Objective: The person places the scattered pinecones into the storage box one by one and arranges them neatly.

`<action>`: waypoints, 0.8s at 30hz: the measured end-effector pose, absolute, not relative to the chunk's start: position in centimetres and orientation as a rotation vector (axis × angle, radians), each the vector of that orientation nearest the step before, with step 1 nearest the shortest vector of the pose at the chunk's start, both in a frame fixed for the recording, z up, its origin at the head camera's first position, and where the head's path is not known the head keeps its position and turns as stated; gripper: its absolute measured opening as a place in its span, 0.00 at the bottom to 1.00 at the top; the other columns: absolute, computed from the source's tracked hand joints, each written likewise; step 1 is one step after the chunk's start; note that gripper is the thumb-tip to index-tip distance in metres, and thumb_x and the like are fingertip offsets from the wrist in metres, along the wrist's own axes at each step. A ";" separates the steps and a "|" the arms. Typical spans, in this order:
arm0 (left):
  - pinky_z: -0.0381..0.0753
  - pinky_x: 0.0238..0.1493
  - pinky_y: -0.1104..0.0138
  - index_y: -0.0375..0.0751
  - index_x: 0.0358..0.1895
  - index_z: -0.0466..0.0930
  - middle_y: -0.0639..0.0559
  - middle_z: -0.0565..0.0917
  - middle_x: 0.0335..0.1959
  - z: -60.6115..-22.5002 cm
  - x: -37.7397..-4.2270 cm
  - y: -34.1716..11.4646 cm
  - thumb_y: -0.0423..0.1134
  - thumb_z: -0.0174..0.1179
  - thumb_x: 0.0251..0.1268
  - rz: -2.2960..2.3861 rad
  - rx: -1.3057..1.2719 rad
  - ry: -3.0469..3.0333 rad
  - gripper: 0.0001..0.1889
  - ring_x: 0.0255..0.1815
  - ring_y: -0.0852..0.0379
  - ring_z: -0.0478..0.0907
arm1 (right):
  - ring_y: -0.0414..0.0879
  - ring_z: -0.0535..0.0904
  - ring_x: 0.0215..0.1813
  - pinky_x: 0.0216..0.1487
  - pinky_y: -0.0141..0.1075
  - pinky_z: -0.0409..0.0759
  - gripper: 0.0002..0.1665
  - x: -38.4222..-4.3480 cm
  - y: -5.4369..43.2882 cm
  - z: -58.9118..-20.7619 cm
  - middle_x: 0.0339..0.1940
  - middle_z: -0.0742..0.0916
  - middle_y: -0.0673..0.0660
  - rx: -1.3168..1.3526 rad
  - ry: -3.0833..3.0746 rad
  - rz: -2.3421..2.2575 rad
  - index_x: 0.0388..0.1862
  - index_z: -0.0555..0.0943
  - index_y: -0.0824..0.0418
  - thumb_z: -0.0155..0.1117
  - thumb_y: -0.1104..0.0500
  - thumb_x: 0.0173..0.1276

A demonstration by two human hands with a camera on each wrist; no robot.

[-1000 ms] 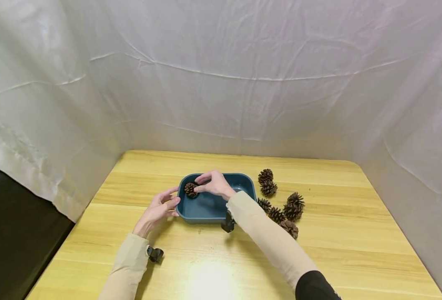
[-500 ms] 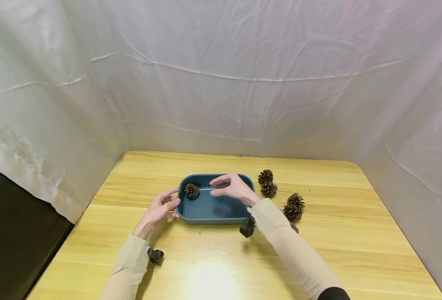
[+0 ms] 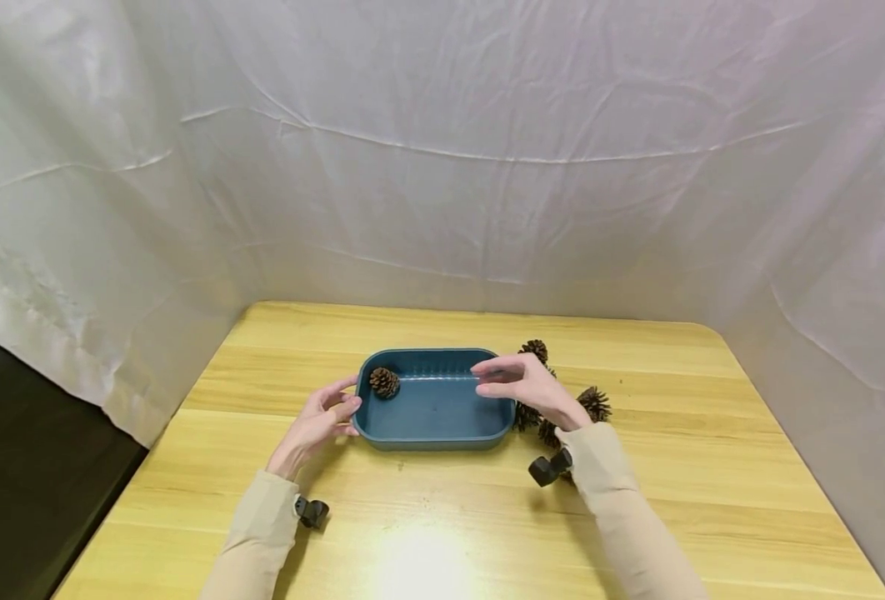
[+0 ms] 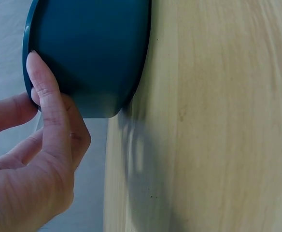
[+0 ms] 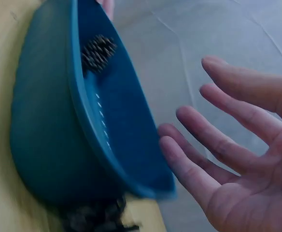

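A dark blue rectangular plastic bin (image 3: 437, 417) with rounded corners stands on the table. One brown pine cone (image 3: 384, 382) lies inside at its left end. My left hand (image 3: 317, 427) holds the bin's left end; in the left wrist view the thumb (image 4: 47, 87) lies against the wall at the rim. My right hand (image 3: 531, 385) is over the bin's right end with fingers spread and nothing held. In the right wrist view those fingers (image 5: 218, 145) are apart, and the pine cone (image 5: 98, 53) shows deep in the bin.
Several more pine cones lie right of the bin, among them one at the back (image 3: 536, 348) and one farther right (image 3: 596, 403). My right hand and wrist partly hide them. Pale cloth (image 3: 442, 208) hangs behind the wooden table (image 3: 712, 467).
My right hand has let go of the pine cone in the bin's left end and moved right, to the bin's right end. The left hand has stayed at the rim.
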State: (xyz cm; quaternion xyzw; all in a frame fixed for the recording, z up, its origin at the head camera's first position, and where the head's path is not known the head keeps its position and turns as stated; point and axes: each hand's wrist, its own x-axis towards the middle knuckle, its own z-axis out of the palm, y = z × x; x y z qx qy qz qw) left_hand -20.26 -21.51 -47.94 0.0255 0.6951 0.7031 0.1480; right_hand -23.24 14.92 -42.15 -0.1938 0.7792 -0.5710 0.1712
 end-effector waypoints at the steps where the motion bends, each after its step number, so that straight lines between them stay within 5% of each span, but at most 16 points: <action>1: 0.86 0.32 0.74 0.28 0.77 0.54 0.45 0.74 0.47 -48.0 -20.3 -21.5 0.30 0.51 0.77 2.023 0.072 1.998 0.31 0.31 0.63 0.79 | 0.55 0.82 0.62 0.61 0.38 0.85 0.24 -23.1 15.5 -42.2 0.62 0.85 0.63 -0.558 2.206 -1.630 0.61 0.83 0.60 0.72 0.57 0.66; 7: 0.86 0.32 0.74 0.29 0.78 0.54 0.46 0.74 0.47 -47.9 -20.1 -21.4 0.29 0.51 0.76 2.029 0.066 1.986 0.31 0.31 0.63 0.79 | 0.64 0.75 0.69 0.62 0.30 0.82 0.28 -21.9 18.6 -42.7 0.66 0.81 0.67 -0.538 2.164 -1.670 0.65 0.79 0.63 0.71 0.57 0.68; 11: 0.86 0.31 0.74 0.29 0.78 0.54 0.46 0.74 0.46 -48.0 -20.1 -21.4 0.28 0.51 0.76 2.043 0.059 1.973 0.31 0.31 0.62 0.81 | 0.61 0.77 0.67 0.61 0.29 0.82 0.31 -21.2 20.4 -43.4 0.66 0.78 0.73 -0.587 2.168 -1.705 0.67 0.75 0.69 0.69 0.59 0.69; 18: 0.86 0.32 0.74 0.29 0.77 0.54 0.47 0.74 0.46 -48.2 -20.2 -21.4 0.28 0.50 0.77 2.053 0.040 1.970 0.30 0.31 0.62 0.80 | 0.42 0.83 0.61 0.62 0.30 0.83 0.29 -20.2 23.3 -44.5 0.61 0.86 0.53 -0.620 2.159 -1.806 0.67 0.73 0.73 0.65 0.67 0.68; 24: 0.86 0.31 0.74 0.29 0.77 0.55 0.47 0.75 0.46 -48.2 -20.2 -21.4 0.28 0.50 0.77 2.047 0.032 1.979 0.30 0.31 0.62 0.80 | 0.45 0.81 0.64 0.63 0.29 0.82 0.30 -19.3 25.8 -45.0 0.61 0.86 0.45 -0.636 2.168 -1.851 0.69 0.69 0.77 0.62 0.72 0.69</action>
